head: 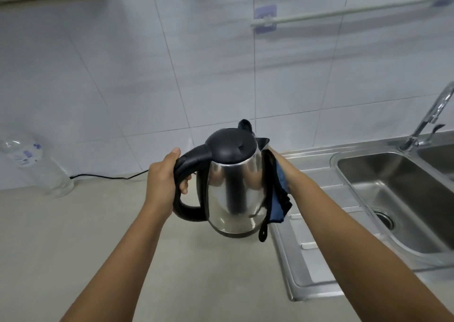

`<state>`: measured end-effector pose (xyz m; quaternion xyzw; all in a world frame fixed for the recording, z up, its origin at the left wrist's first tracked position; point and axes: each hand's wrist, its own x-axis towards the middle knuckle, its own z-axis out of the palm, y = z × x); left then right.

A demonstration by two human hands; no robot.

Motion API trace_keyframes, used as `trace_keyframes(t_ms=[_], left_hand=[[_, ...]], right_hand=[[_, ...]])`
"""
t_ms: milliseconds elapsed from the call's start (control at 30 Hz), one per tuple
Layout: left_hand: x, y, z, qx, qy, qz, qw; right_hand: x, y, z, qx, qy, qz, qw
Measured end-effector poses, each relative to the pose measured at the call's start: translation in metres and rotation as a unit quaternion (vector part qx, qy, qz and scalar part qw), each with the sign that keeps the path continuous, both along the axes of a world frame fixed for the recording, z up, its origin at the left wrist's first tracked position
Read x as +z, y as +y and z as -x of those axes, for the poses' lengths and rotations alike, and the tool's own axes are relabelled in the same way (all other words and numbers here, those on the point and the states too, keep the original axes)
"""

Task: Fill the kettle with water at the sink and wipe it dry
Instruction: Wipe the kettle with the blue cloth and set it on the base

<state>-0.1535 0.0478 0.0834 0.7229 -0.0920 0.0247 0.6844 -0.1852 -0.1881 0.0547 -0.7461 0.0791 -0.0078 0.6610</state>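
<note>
A stainless steel kettle (233, 189) with a black lid and black handle is held up over the beige counter, lid shut. My left hand (163, 174) grips the handle on its left side. My right hand (278, 164) is mostly hidden behind the kettle's right side and presses a dark blue cloth (278, 198) against the steel wall. The cloth hangs down beside the kettle, with a black loop dangling at its lower end. The steel sink (403, 198) lies to the right, and its chrome tap (432, 112) shows no running water.
A clear plastic bottle (36, 164) stands at the left by the tiled wall. A black power cord (108, 176) runs along the wall on the counter (172, 260). The sink's drainboard (312, 260) sits below the kettle's right. A white rail (344, 10) is fixed high on the wall.
</note>
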Motion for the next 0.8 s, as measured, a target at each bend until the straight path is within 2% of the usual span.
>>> trace_keyframes(t_ms=[100, 167, 200, 267, 367, 467, 533, 633, 733, 800], left_hand=[[-0.023, -0.008, -0.006, 0.019, 0.019, -0.02, 0.999], [-0.043, -0.014, -0.008, 0.04, 0.045, -0.019, 0.998], [-0.053, -0.017, -0.009, 0.048, 0.062, -0.008, 0.997], [-0.071, -0.022, -0.008, 0.051, 0.088, 0.013, 0.995], [-0.088, -0.03, -0.007, 0.025, 0.106, 0.011, 0.994], [-0.097, -0.036, -0.008, 0.009, 0.12, 0.013, 0.993], [-0.1, -0.038, -0.011, 0.006, 0.121, 0.005, 0.993], [-0.106, -0.038, -0.013, -0.002, 0.121, -0.013, 0.993], [-0.116, -0.032, -0.015, 0.003, 0.136, -0.017, 0.991], [-0.119, -0.028, -0.019, 0.011, 0.135, -0.019, 0.991]], right_hand=[[-0.036, 0.003, 0.012, -0.077, 0.056, -0.054, 0.994], [-0.068, 0.014, 0.028, -0.143, 0.101, -0.142, 0.974], [-0.081, 0.02, 0.035, -0.171, 0.111, -0.153, 0.967], [-0.102, 0.034, 0.044, -0.224, 0.1, -0.085, 0.966], [-0.103, 0.058, 0.055, -0.272, 0.032, 0.055, 0.96], [-0.102, 0.058, 0.053, -0.291, -0.024, 0.104, 0.951], [-0.106, 0.041, 0.038, -0.302, -0.001, 0.05, 0.952], [-0.112, 0.008, 0.015, -0.279, 0.086, -0.102, 0.951], [-0.114, -0.015, -0.002, -0.191, 0.158, -0.142, 0.958], [-0.113, -0.016, -0.009, -0.172, 0.182, -0.148, 0.957]])
